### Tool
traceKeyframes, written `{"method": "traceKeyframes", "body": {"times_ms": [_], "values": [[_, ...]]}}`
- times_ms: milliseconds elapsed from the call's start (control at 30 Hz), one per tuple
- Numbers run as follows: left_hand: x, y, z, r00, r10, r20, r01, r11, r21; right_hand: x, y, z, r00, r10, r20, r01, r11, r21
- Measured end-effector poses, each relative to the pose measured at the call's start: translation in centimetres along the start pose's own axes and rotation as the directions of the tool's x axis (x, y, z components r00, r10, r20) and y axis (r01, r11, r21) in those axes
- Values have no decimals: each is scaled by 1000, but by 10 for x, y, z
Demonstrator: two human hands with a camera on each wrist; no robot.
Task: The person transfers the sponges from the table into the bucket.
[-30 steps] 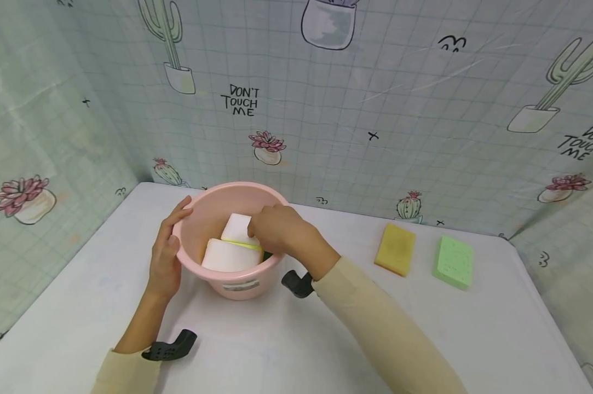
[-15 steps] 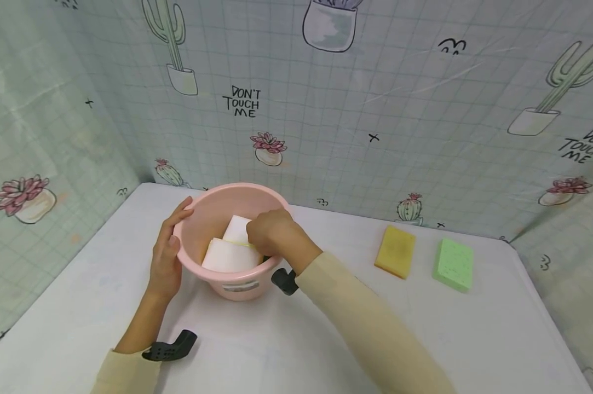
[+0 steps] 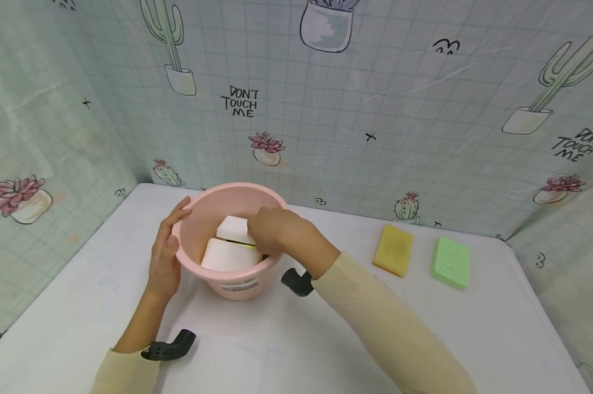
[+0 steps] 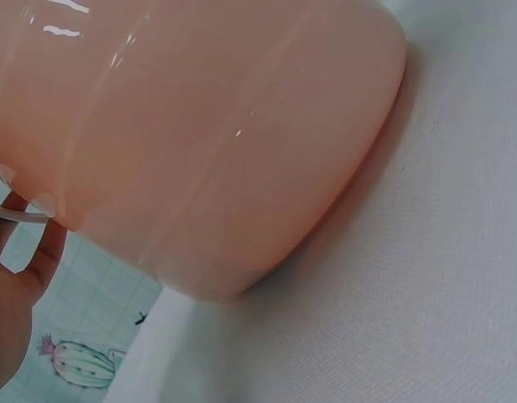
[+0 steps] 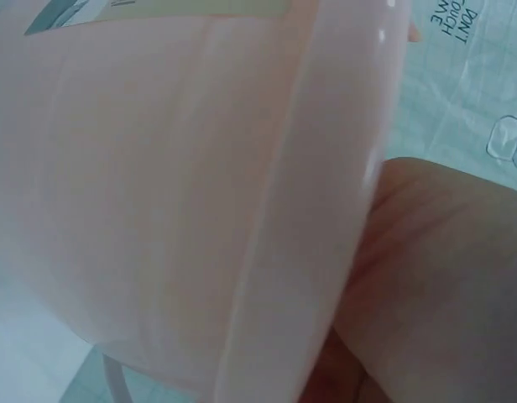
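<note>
A pink plastic basin point(image 3: 217, 205) stands on the table's left half and fills much of both wrist views. My left hand point(image 3: 164, 265) grips its left rim, fingers on the far side and thumb nearer me. Inside lie two white sponges, a front one point(image 3: 229, 256) and a back one point(image 3: 232, 229), with a dark gap and a yellow strip between them. Reaching over the right rim, my right hand point(image 3: 275, 230) has curled fingers at the back sponge's right end; its fingertips are hidden inside. In the right wrist view the basin wall point(image 5: 158, 218) covers them.
A yellow sponge point(image 3: 393, 250) and a light green sponge point(image 3: 451, 263) lie on the white table point(image 3: 326, 339), right of the basin. Behind rises a cloth backdrop point(image 3: 326, 109) printed with cacti. Black camera mounts point(image 3: 170, 347) sit on both wrists.
The back white sponge has shifted left and turned, and a dark gap shows before it. My right forearm swung left, then back right. The left hand keeps its hold on the rim.
</note>
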State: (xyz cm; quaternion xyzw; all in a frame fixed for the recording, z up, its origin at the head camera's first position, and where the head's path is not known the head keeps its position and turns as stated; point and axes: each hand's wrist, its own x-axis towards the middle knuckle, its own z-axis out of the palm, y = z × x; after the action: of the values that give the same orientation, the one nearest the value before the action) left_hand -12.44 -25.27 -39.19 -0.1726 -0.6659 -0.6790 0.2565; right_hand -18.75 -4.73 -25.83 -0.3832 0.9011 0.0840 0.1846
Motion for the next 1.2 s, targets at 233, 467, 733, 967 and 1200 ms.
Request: {"method": "traceKeyframes", "body": {"times_ms": [233,467,733,967,1200], "values": [[0,-2,-1,1000,5,5,-5,1000,-8,-4,2,1,999,-20,-43,22,999,41],[1,-1,0,1000,-4,-2,3,1000,-10,-8,2,3,995,-38,-90,45,996,76],[1,0,1,1000,-12,-5,12,1000,-9,-9,0,5,992,-75,-100,87,989,118],[1,1,1,1000,-28,-7,28,1000,-2,-9,3,7,992,-92,-88,105,981,163],[1,0,0,1000,-21,-8,21,1000,3,-27,22,10,902,-156,-402,262,939,223]]}}
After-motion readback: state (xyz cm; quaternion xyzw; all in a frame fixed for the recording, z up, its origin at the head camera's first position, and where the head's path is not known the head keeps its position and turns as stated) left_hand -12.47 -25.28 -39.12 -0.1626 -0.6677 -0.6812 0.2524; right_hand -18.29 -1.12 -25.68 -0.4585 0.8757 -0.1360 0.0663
